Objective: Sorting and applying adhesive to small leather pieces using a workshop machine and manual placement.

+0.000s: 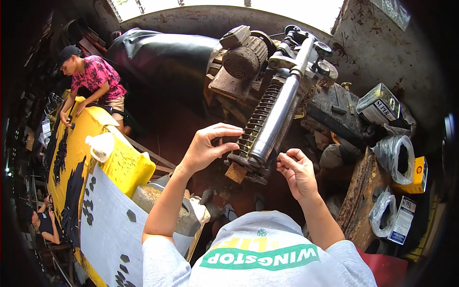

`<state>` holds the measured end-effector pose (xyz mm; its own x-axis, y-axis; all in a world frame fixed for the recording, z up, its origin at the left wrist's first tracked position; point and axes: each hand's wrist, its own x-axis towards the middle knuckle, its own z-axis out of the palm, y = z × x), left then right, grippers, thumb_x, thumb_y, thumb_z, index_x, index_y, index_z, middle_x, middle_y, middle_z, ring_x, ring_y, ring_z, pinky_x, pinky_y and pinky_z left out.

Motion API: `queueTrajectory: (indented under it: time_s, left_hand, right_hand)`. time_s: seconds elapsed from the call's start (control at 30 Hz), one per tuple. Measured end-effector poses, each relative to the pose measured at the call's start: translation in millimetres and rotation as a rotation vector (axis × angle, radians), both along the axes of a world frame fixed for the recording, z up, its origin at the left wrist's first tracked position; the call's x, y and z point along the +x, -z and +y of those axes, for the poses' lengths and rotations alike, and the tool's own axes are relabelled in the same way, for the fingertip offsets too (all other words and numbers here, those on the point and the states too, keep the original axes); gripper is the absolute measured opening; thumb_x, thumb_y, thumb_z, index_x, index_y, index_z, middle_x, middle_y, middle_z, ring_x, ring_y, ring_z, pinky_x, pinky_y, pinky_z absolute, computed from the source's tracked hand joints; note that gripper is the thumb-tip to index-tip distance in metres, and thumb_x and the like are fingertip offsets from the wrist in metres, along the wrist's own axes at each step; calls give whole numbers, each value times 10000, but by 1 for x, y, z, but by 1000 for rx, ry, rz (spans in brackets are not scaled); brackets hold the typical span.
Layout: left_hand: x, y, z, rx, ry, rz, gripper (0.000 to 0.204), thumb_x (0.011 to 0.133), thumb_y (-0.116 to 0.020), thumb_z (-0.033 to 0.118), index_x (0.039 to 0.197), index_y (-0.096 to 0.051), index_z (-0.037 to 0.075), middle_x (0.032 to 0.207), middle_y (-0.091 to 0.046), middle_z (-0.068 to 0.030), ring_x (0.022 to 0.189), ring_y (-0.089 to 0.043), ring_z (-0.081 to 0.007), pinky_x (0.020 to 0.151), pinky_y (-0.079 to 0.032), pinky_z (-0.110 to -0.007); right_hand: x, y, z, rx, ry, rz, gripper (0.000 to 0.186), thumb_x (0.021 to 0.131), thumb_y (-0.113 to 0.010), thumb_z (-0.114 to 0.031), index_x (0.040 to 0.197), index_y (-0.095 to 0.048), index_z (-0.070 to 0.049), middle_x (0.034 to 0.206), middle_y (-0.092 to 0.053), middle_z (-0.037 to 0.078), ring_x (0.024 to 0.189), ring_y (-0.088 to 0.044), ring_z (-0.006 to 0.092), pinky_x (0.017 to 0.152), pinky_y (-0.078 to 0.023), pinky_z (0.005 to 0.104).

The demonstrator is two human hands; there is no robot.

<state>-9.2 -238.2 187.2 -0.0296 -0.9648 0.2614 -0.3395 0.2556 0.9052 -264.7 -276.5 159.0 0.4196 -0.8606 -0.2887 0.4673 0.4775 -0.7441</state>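
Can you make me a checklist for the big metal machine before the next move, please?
1. Left hand not touching the machine: cannot tell; its fingertips are very near the shiny roller.
2. Right hand empty: cannot tell; its fingers are curled.
3. Wooden block at the roller's near end: ok, it's there.
4. Motor switched off: cannot tell from one still picture.
5. Person in the pink shirt away from the machine: ok, leaning over the yellow sheet.
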Motion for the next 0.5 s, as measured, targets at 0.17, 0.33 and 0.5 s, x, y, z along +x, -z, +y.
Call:
queueTrajectory:
  time_s: [0.17,0.33,0.5]
  left_hand:
    - [8,4,-7,39,103,-1,342,722,-742,56,1054,-668,78,1083,-637,-58,701,-567,-51,550,-429,-178]
    - [14,9,-17,-12,153,-2,336,718,-744,57,1045,-674,85,1043,-653,-49,766,-579,-55,550,-414,-174]
    - [27,7,-10,136,48,63,315,709,-749,48,1017,-681,58,957,-664,-23,628,-511,-31,544,-410,-170]
  right_hand:
    - [-7,2,-6,-133,132,65,145,812,-664,-24,910,-560,-50,815,-616,50,706,-613,129,678,-494,246]
    - [-28,8,-6,-133,176,113,150,813,-657,-14,920,-562,-57,806,-609,38,708,-607,120,683,-495,238]
    - [-26,-3,-6,-243,248,149,133,815,-650,-4,908,-564,-45,805,-598,38,702,-598,111,681,-494,229]
